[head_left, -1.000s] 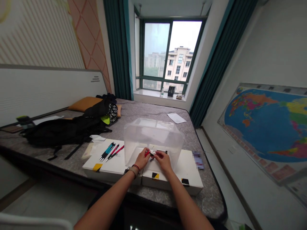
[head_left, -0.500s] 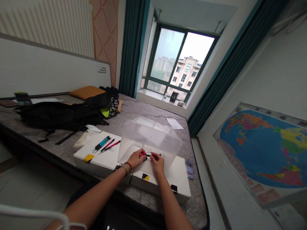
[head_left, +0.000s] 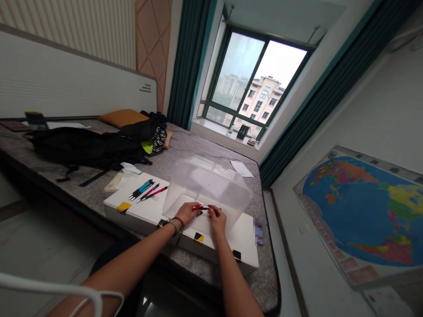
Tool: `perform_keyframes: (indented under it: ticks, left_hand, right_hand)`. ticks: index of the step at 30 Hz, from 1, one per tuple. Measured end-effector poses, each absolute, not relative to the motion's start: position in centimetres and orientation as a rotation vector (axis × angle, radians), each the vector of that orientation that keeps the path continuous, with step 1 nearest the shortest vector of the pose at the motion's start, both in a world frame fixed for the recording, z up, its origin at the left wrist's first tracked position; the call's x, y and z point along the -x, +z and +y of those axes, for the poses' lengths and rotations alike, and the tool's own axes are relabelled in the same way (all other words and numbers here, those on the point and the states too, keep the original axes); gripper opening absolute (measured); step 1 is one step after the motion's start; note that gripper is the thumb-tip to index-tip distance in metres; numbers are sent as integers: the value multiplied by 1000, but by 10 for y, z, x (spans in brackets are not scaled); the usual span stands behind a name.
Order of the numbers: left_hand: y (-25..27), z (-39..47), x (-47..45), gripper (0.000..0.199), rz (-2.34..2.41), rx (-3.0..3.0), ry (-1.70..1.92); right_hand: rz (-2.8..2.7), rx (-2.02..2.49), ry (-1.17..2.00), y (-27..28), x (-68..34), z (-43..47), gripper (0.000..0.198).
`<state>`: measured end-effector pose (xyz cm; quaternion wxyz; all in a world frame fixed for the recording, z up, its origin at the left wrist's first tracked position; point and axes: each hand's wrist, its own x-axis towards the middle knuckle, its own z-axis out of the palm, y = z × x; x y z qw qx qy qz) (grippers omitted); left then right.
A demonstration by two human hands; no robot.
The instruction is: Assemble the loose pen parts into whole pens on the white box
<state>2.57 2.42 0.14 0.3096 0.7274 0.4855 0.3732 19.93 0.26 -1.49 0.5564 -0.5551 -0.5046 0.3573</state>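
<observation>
My left hand (head_left: 188,213) is closed on a red pen piece (head_left: 197,207) that points toward my right hand. My right hand (head_left: 217,218), fingers pinched, grips a small thin pen part whose exact kind is hard to make out. Between the two hands the pieces come close, with a dark bit (head_left: 205,208) showing there; I cannot tell whether they join. Both hands are over the white boxes (head_left: 238,240), in front of a clear plastic bin (head_left: 211,180) lying on its side. On the left box lie several teal pens (head_left: 141,189) and two red pens (head_left: 153,193).
The boxes stand on a grey mattress (head_left: 267,264). Behind to the left are a black backpack (head_left: 82,147) and an orange cushion (head_left: 122,118). A white paper sheet (head_left: 242,168) lies beyond the bin. A crumpled tissue (head_left: 130,168) sits behind the left box.
The camera view has shifted slightly. My hands stay over the boxes, and the red and dark pen pieces between them now look more in line. The other pens have not moved.
</observation>
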Motion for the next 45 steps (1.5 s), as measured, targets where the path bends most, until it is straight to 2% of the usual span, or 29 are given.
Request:
perform_keyframes:
  ticks: [20, 45]
  left_hand:
    - [1, 22, -26, 17, 1372, -1929, 985]
    - [2, 23, -24, 22, 1339, -2024, 918]
  right_hand:
    - [-1324, 1363, 778, -6, -194, -3, 49]
    - [-1244, 1231, 826, -11, -193, -1, 49]
